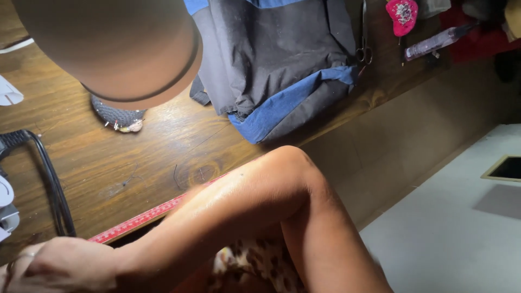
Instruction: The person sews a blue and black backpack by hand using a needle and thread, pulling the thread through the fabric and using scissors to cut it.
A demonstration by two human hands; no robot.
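Head view: looking down at a wooden bench (pixel 163 146) w/ a pale floor off to the right. Bottom left, a hand (pixel 65 266) w/ a ring, knuckles up, forearm running up-right to a bent elbow; can't tell which hand, and fingers cut off by the frame edge, so can't tell whether spread or pinching. Just behind that wrist, a red measuring tape (pixel 141 220) lying along the bench's near edge. Top left, a big blurred forearm (pixel 125 49) w/ a thin dark band, very close to the lens; its hand out of frame. Under it, a small grey knitted pincushion (pixel 116 116) w/ pins, on the bench. Centre top, black-and-blue fabric (pixel 277 65) draped over the bench, scissors (pixel 363 51) at its right edge. Further right, a pink heart-shaped pincushion (pixel 402 13) and a clear slim bottle (pixel 434 42) lying tilted, label unreadable. Far left, black cable (pixel 51 184). Leopard-print cloth (pixel 255 268) below the elbow.
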